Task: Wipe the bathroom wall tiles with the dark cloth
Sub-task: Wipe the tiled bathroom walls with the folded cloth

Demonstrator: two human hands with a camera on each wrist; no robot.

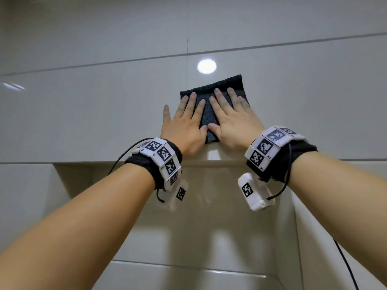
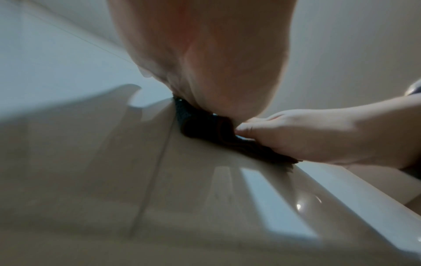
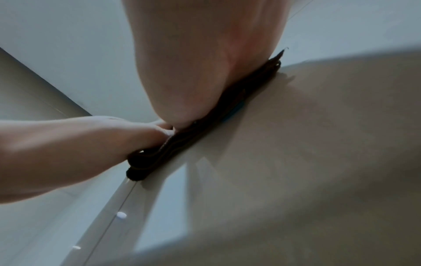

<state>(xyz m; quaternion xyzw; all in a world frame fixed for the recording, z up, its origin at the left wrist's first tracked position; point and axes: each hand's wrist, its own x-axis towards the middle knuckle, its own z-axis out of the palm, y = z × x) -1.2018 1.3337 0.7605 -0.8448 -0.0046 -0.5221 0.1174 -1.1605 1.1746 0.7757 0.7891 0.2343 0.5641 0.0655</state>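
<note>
A folded dark cloth lies flat against the glossy pale wall tiles, just above a recessed niche. My left hand presses its left half with straight, spread fingers; the little finger lies off the cloth on bare tile. My right hand presses the right half, fingers straight, thumb touching the left thumb. In the left wrist view the cloth shows as a dark folded edge under the left palm, with the right hand beside it. The right wrist view shows the cloth squeezed under the right palm.
A niche opens in the wall right below the hands, its upper edge level with the wrists. Grout lines run across the tiles. A ceiling light reflects as a bright spot above the cloth. A black cable hangs at the lower right.
</note>
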